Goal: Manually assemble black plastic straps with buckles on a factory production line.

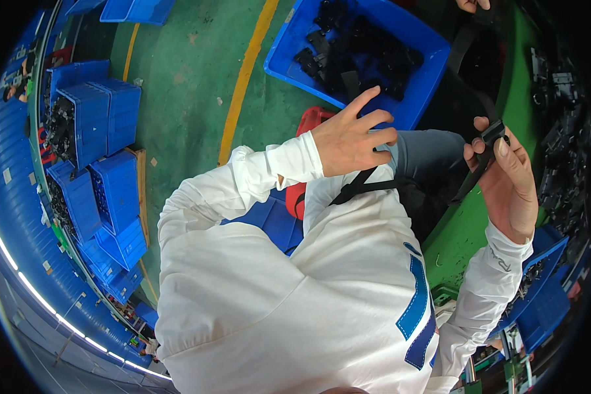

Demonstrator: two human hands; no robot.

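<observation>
My right hand [505,180] pinches a black plastic buckle [491,134] between thumb and fingertips, up by the green bench edge [466,236]. The buckle is small, blocky, matte black; a flat black strap [469,180] hangs from it, running down along my palm. My left hand [351,138] is spread, fingers fanned, resting on my grey trouser knee [423,154], fingertips on a second run of black strap [361,187] against my white jacket [295,289]. Just beyond the left hand sits a blue bin [427,79] of black parts. Blue crates [102,131] stand well left of the bin.
</observation>
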